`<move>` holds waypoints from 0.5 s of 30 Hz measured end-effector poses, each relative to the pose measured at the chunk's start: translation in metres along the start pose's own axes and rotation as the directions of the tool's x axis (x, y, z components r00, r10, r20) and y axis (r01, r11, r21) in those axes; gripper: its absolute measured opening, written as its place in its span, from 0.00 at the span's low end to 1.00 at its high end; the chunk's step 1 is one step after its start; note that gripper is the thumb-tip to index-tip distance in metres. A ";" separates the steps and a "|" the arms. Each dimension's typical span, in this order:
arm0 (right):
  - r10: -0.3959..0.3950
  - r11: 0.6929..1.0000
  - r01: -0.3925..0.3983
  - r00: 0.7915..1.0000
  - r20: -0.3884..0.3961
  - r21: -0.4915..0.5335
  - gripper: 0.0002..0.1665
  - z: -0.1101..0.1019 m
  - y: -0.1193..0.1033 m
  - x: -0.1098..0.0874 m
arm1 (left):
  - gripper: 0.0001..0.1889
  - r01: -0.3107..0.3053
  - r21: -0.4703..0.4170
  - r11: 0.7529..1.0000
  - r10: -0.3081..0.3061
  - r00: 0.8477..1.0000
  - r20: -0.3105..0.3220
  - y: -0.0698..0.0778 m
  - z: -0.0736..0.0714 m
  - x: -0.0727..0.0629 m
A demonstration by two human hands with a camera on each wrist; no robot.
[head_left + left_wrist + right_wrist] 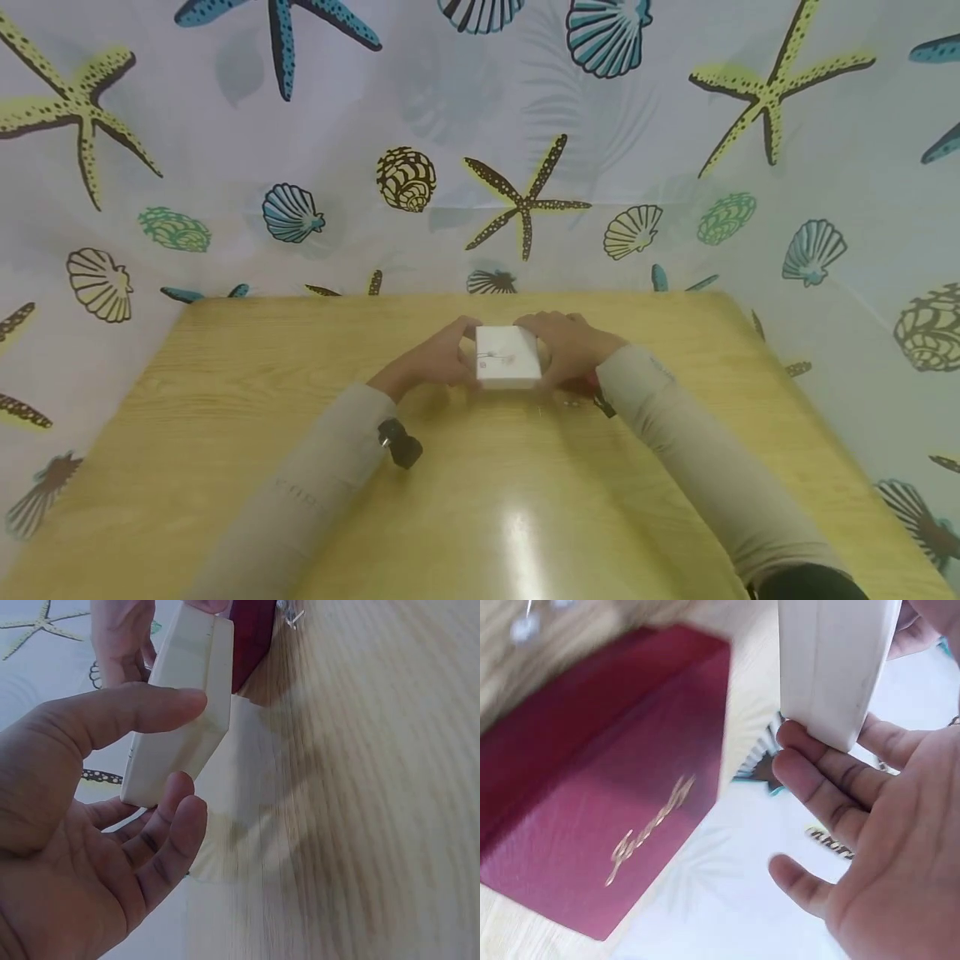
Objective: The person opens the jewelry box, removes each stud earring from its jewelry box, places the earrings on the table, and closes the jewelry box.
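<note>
A small white box [507, 354] with a faint printed design on its lid is held between both hands, raised off the table in the left wrist view. My left hand [442, 354] grips its left side, the thumb on one face and fingers curled at the edge. On the opposite side my right hand [573, 346] grips the box, fingertips against its edge. Beside the right hand stands a dark red box [652, 780] with gold script lettering, mostly hidden by that hand in the head view.
Small shiny pieces with clear beads [525, 628] lie on the table near the red box. The wooden table [247, 367] meets a white cloth [337, 125] printed with shells and starfish at its back and sides. Dark wrist devices [401, 443] sit by the sleeves.
</note>
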State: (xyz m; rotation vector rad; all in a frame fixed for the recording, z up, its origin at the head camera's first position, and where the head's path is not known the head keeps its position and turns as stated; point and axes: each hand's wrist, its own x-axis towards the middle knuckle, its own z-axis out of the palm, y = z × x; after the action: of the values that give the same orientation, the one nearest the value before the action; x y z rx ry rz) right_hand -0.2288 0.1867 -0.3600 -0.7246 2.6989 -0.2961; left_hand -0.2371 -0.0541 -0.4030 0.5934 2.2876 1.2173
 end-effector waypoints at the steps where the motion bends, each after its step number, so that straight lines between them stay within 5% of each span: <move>1: 0.010 1.000 -0.010 1.000 0.003 0.005 0.62 -0.001 0.003 0.003 | 0.52 0.003 0.005 1.000 -0.003 1.000 -0.002 0.001 0.000 0.004; 15: 0.141 0.989 -0.138 0.988 0.063 -0.053 0.63 0.010 0.022 0.036 | 0.54 0.067 0.056 0.996 -0.063 0.996 -0.056 -0.004 0.004 0.034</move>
State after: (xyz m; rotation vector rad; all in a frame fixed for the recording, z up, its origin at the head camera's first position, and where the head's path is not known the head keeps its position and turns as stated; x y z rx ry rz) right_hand -0.2648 0.1854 -0.3844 -0.5451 2.6847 -0.1699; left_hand -0.2620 -0.0343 -0.4152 0.5078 2.3753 1.1535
